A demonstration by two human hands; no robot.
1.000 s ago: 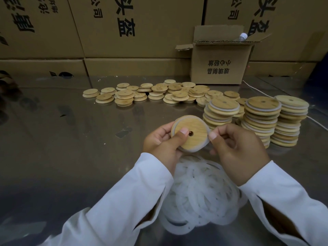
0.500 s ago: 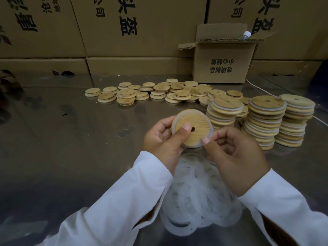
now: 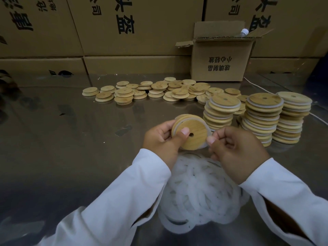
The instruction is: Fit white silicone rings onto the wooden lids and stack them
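Left hand (image 3: 159,137) is gripping the wooden lid (image 3: 193,134) by its left edge, with the thumb lying across the face beside the centre hole and the fingers curling behind. Right hand (image 3: 237,150) is pinching the white silicone ring (image 3: 210,132) at the lid's right rim, its thumb tip pressing against the band.

The lid is being held tilted between both hands, off the table (image 3: 71,139) and just above the loose pile of rings (image 3: 200,192).

The ring is showing as a pale band at the left and right edges. At the lower right it is standing a little proud of the wood, so it is probably not fully seated.

Step in hand, as judged: fitting the ring, and nearing the end of it.

The next move is calling for:
- the right thumb working round the rim to press the slack home
- the left hand turning the lid to feed it
- the lid then going flat onto one of the finished stacks (image 3: 262,118) at right, set squarely, since these are already leaning slightly

Many bare lids (image 3: 159,89) are waiting in the far scatter.
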